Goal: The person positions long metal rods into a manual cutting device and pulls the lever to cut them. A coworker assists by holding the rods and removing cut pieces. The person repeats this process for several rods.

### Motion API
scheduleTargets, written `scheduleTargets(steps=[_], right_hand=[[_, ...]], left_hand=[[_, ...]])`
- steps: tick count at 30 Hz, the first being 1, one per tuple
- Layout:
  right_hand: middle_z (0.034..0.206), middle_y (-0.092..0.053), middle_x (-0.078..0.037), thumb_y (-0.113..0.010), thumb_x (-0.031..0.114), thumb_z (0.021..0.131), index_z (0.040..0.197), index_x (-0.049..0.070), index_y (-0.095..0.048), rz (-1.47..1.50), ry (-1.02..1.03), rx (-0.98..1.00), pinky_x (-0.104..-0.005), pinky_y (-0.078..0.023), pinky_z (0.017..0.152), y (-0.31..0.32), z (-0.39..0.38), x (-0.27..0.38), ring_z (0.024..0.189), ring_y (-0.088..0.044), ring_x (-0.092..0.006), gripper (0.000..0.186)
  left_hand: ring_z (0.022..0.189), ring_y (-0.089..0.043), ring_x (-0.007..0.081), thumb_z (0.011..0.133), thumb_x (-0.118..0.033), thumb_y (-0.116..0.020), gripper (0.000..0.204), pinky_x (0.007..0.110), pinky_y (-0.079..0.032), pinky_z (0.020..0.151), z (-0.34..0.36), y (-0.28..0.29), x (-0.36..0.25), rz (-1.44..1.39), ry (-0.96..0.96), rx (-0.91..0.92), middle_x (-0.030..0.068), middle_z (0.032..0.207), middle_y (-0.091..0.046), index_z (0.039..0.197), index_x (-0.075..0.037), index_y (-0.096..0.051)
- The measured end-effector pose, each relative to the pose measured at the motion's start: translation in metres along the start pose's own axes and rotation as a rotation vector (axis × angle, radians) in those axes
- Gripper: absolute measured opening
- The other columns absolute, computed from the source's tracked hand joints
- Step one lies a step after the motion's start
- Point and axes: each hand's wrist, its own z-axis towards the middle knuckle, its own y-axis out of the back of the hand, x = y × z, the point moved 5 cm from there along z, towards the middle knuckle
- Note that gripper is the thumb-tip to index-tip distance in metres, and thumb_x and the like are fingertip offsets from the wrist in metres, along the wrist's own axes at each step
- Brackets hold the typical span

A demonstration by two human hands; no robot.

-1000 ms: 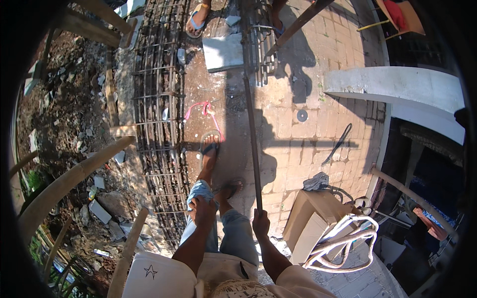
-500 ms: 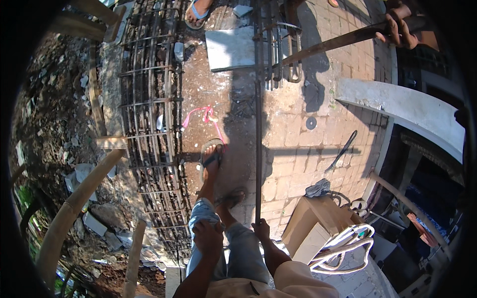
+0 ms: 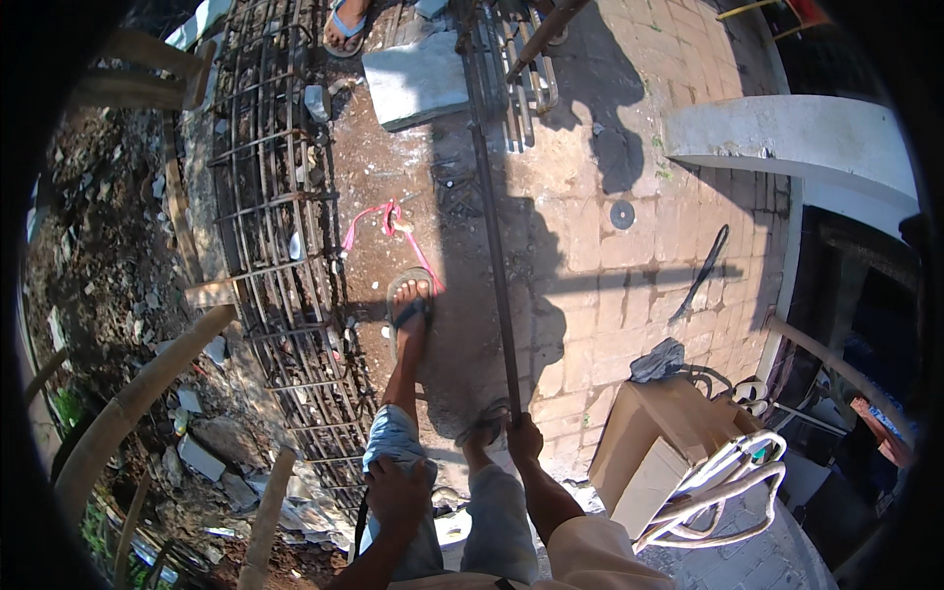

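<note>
My right hand [image 3: 523, 438] is closed round a long dark metal bar [image 3: 495, 246], which runs up to the top of the view beside several bent steel bars [image 3: 526, 79]. My left hand [image 3: 393, 487] is closed on the rolled leg of my jeans [image 3: 388, 438] at the left knee. My left foot [image 3: 408, 300], in a flip-flop, stands by a pink string [image 3: 366, 216]. My right foot is in shadow near the bar.
A long rebar cage [image 3: 275, 226] lies left, beside rubble and bamboo poles [image 3: 147, 398]. A co-worker's sandalled foot [image 3: 346, 29] and a white slab [image 3: 413, 74] are at top. At right are a concrete beam [image 3: 777, 138], a cardboard box [image 3: 654, 452] and hose [image 3: 757, 492].
The co-worker's hand seen half a second ago at upper right is out of view, and their bar now points more steeply upward. The view has shifted slightly; my two hands keep their grips.
</note>
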Motion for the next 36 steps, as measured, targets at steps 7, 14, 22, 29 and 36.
scheduleTargets(steps=[7,14,22,29,36], right_hand=[[0.082,-0.066,-0.017,-0.065,0.04,0.082,0.09,0.003,-0.057,0.279,0.08,-0.005,-0.046,-0.048,0.069,-0.012,0.018,-0.041,0.081,-0.064,-0.0368,0.039],[0.073,-0.066,-0.015,-0.065,0.051,0.079,0.091,0.003,-0.065,0.202,0.103,0.213,-0.0392,-0.049,0.065,0.002,0.039,-0.049,0.074,-0.066,-0.0301,0.05],[0.062,-0.062,-0.01,-0.07,0.036,0.078,0.081,0.001,-0.061,0.217,0.032,0.356,-0.034,-0.048,0.054,-0.002,0.032,-0.048,0.059,-0.063,-0.02,0.036],[0.069,-0.063,-0.01,-0.066,0.034,0.079,0.091,0.0,-0.061,0.359,0.013,0.445,-0.0344,-0.048,0.057,-0.025,0.032,-0.058,0.063,-0.062,-0.0205,0.036],[0.065,-0.059,-0.005,-0.065,0.029,0.083,0.092,0.001,-0.06,0.374,0.054,0.393,-0.0308,-0.044,0.05,-0.034,0.037,-0.065,0.056,-0.057,-0.0145,0.029]], left_hand=[[0.11,-0.048,0.0432,0.074,-0.045,-0.067,0.073,0.051,-0.05,0.081,-0.001,-0.043,-0.014,0.102,0.005,-0.106,0.0282,0.114,-0.046,0.112,0.011,-0.042],[0.114,-0.046,0.0448,0.075,-0.042,-0.067,0.073,0.047,-0.049,0.086,-0.002,-0.036,-0.031,0.112,-0.041,-0.141,0.0301,0.114,-0.048,0.116,0.014,-0.041],[0.109,-0.047,0.0456,0.075,-0.04,-0.067,0.076,0.048,-0.052,0.079,-0.021,-0.02,-0.008,-0.046,-0.1,-0.009,0.0299,0.119,-0.041,0.119,0.014,-0.035],[0.101,-0.05,0.0404,0.075,-0.039,-0.064,0.067,0.045,-0.054,0.072,-0.008,-0.025,-0.011,0.008,-0.114,-0.11,0.0264,0.107,-0.046,0.11,0.014,-0.042],[0.1,-0.05,0.0398,0.074,-0.038,-0.064,0.063,0.046,-0.055,0.07,-0.013,-0.035,-0.012,0.003,-0.157,-0.164,0.0253,0.105,-0.046,0.107,0.013,-0.043]])
